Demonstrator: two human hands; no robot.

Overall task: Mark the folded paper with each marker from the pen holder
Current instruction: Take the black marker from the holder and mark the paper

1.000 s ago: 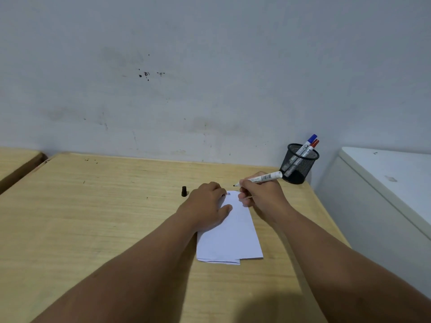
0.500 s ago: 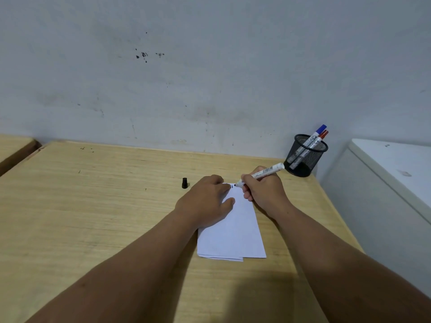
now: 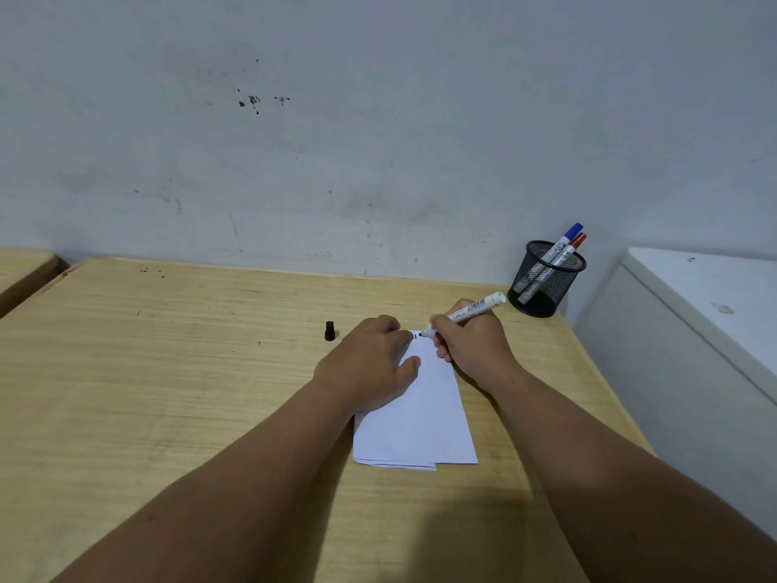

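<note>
Folded paper (image 3: 420,414) lies on table (image 3: 168,372). Left hand (image 3: 370,363) flat, pinning its upper part, holding nothing. Right hand (image 3: 471,342) grip closed around marker (image 3: 466,313), tip on paper's top edge. Pen holder (image 3: 544,279) at 2 o'clock; cap (image 3: 330,331) at 10.

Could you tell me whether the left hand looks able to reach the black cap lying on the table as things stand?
Probably yes. The black cap lies just left of the left hand with bare table between them. That hand is pressing down the folded paper, so it would have to let go first.
</note>
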